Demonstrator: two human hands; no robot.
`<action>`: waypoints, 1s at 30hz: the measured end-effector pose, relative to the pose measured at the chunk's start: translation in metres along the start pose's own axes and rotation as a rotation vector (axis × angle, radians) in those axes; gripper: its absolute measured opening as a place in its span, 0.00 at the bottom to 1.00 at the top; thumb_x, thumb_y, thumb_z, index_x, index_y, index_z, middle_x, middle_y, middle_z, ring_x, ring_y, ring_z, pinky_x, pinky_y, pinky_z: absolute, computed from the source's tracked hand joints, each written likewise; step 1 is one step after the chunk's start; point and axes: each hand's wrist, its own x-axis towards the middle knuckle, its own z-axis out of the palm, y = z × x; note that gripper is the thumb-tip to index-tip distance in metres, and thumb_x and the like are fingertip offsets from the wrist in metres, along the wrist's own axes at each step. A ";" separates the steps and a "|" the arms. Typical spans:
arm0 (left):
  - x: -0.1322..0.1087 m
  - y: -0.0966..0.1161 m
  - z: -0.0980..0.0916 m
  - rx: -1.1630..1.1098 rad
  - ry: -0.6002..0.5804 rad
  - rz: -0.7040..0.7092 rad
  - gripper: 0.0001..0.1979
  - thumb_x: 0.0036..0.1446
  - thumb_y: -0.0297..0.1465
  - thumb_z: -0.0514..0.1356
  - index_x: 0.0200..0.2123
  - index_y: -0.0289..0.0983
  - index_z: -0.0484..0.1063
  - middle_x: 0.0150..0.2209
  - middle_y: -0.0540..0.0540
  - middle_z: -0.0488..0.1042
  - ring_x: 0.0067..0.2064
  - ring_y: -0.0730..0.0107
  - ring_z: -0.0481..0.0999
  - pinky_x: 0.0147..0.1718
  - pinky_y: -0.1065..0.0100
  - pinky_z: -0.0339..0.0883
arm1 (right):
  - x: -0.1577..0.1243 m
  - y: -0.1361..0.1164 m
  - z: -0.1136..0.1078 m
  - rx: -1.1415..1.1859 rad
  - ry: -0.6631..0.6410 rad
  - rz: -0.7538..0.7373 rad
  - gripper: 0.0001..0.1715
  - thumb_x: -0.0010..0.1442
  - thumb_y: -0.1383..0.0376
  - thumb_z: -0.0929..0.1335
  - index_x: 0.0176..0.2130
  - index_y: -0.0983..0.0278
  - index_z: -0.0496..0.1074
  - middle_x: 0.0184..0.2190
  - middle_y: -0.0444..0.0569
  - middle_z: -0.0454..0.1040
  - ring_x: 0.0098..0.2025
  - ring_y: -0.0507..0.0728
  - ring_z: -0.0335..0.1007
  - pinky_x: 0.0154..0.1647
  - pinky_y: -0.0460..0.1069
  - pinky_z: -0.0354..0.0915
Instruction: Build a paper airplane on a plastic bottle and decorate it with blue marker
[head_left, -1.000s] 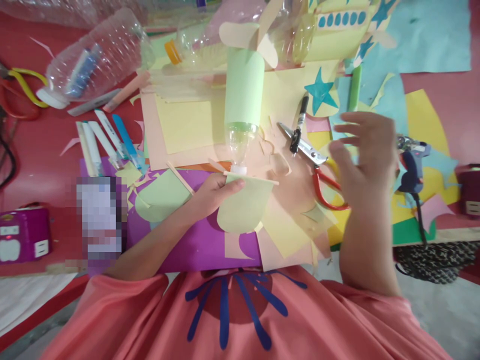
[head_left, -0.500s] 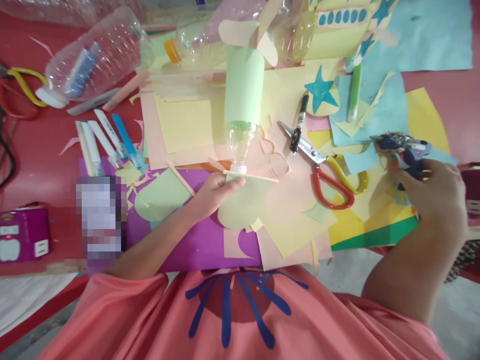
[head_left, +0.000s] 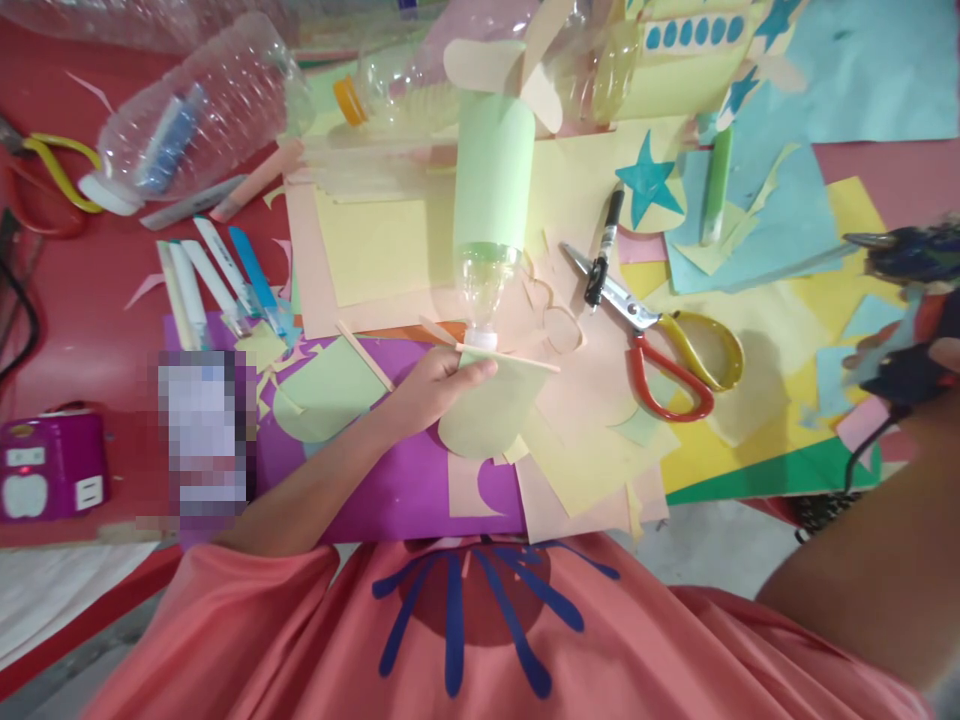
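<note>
My left hand (head_left: 435,392) pinches a rounded pale green paper piece (head_left: 491,405) along its folded top edge. That edge lies at the white cap of a plastic bottle (head_left: 495,170) wrapped in light green paper, with pale petal-like strips at its far end. At the right edge, partly cut off, my right hand (head_left: 930,410) grips a dark blue glue gun (head_left: 911,310), its nozzle pointing left. A black cord (head_left: 870,445) hangs below it. Between the hands lie scissors (head_left: 652,335) with red and yellow handles, and a black marker (head_left: 606,245).
Clear bottles (head_left: 217,110) lie at the back left, near several markers (head_left: 210,275). A phone (head_left: 202,430), blurred out, and a purple socket box (head_left: 52,465) are at the left. Paper scraps and a blue star (head_left: 649,182) cover the middle and right.
My right hand has moved right with the glue gun, partly out of the picture, away from the paper scraps. My left hand keeps its hold on the green paper.
</note>
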 end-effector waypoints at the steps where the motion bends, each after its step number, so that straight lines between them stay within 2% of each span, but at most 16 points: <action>1: 0.000 0.000 0.000 0.007 -0.003 -0.001 0.22 0.55 0.46 0.58 0.18 0.38 0.59 0.16 0.53 0.58 0.21 0.74 0.64 0.20 0.72 0.57 | -0.005 -0.011 0.006 0.031 -0.049 0.137 0.20 0.24 0.45 0.74 0.11 0.56 0.71 0.11 0.55 0.64 0.12 0.55 0.61 0.13 0.58 0.50; 2: 0.000 0.001 0.000 0.015 -0.008 -0.003 0.22 0.55 0.47 0.58 0.18 0.38 0.59 0.16 0.53 0.58 0.21 0.74 0.64 0.20 0.72 0.56 | -0.013 -0.024 0.015 0.053 -0.129 0.217 0.19 0.25 0.47 0.74 0.13 0.56 0.71 0.12 0.55 0.65 0.15 0.55 0.63 0.14 0.57 0.50; 4: 0.000 0.001 0.001 0.035 -0.017 -0.001 0.23 0.55 0.47 0.57 0.18 0.38 0.59 0.16 0.54 0.57 0.20 0.75 0.62 0.19 0.72 0.54 | -0.032 -0.052 0.035 0.094 -0.189 0.303 0.23 0.17 0.50 0.76 0.11 0.58 0.65 0.10 0.50 0.59 0.12 0.50 0.55 0.13 0.53 0.43; 6: 0.001 0.000 0.001 0.061 -0.024 0.006 0.23 0.54 0.48 0.57 0.18 0.37 0.59 0.16 0.54 0.55 0.20 0.77 0.59 0.18 0.73 0.51 | -0.053 -0.076 0.057 0.106 -0.254 0.345 0.25 0.16 0.54 0.78 0.13 0.60 0.64 0.10 0.46 0.57 0.12 0.46 0.50 0.13 0.50 0.42; 7: 0.001 0.000 0.001 0.075 -0.029 0.009 0.23 0.54 0.48 0.57 0.18 0.37 0.59 0.16 0.54 0.55 0.19 0.78 0.58 0.18 0.73 0.49 | -0.062 -0.085 0.066 0.132 -0.322 0.360 0.27 0.17 0.55 0.79 0.13 0.60 0.62 0.10 0.44 0.56 0.13 0.47 0.52 0.13 0.50 0.44; 8: 0.002 0.000 0.001 0.089 -0.036 0.011 0.23 0.54 0.48 0.57 0.18 0.36 0.59 0.17 0.54 0.54 0.19 0.79 0.57 0.18 0.73 0.48 | -0.071 -0.092 0.075 0.156 -0.375 0.352 0.27 0.18 0.54 0.79 0.14 0.60 0.63 0.12 0.46 0.60 0.13 0.48 0.53 0.12 0.49 0.45; 9: 0.002 0.001 0.001 0.101 -0.044 0.011 0.23 0.53 0.48 0.57 0.18 0.36 0.60 0.17 0.55 0.54 0.19 0.79 0.56 0.18 0.73 0.47 | -0.078 -0.096 0.081 0.164 -0.424 0.338 0.26 0.21 0.54 0.79 0.18 0.61 0.66 0.14 0.47 0.63 0.14 0.49 0.56 0.12 0.49 0.47; 11: 0.002 0.002 0.001 0.124 -0.062 0.007 0.22 0.53 0.48 0.57 0.19 0.35 0.62 0.18 0.54 0.56 0.20 0.79 0.57 0.18 0.74 0.47 | -0.091 -0.100 0.092 0.204 -0.550 0.328 0.23 0.29 0.54 0.78 0.21 0.62 0.68 0.14 0.46 0.65 0.13 0.49 0.57 0.12 0.48 0.48; 14: 0.003 0.003 0.000 0.141 -0.077 -0.005 0.22 0.52 0.47 0.57 0.21 0.34 0.65 0.19 0.52 0.61 0.22 0.78 0.61 0.20 0.75 0.51 | -0.106 -0.100 0.102 0.253 -0.763 0.349 0.19 0.39 0.57 0.77 0.20 0.64 0.67 0.13 0.42 0.64 0.12 0.47 0.57 0.13 0.46 0.52; 18: 0.003 0.004 0.000 0.133 -0.090 -0.016 0.20 0.51 0.47 0.57 0.25 0.33 0.69 0.23 0.51 0.66 0.25 0.76 0.65 0.21 0.75 0.55 | -0.120 -0.104 0.115 0.251 -0.921 0.304 0.17 0.45 0.59 0.75 0.21 0.65 0.68 0.14 0.41 0.66 0.13 0.47 0.59 0.14 0.44 0.54; 23: 0.002 0.004 0.000 0.190 -0.105 -0.044 0.22 0.50 0.48 0.56 0.22 0.33 0.68 0.21 0.51 0.64 0.24 0.77 0.63 0.19 0.76 0.53 | -0.126 -0.108 0.126 0.171 -0.968 0.204 0.16 0.49 0.56 0.73 0.24 0.66 0.71 0.11 0.41 0.65 0.14 0.47 0.58 0.15 0.44 0.54; 30: 0.003 0.002 -0.001 0.214 -0.154 -0.032 0.22 0.51 0.48 0.54 0.21 0.33 0.66 0.21 0.51 0.63 0.23 0.77 0.63 0.20 0.75 0.51 | -0.129 -0.110 0.134 0.029 -0.883 0.195 0.19 0.46 0.56 0.74 0.18 0.64 0.66 0.10 0.40 0.62 0.13 0.45 0.54 0.14 0.44 0.53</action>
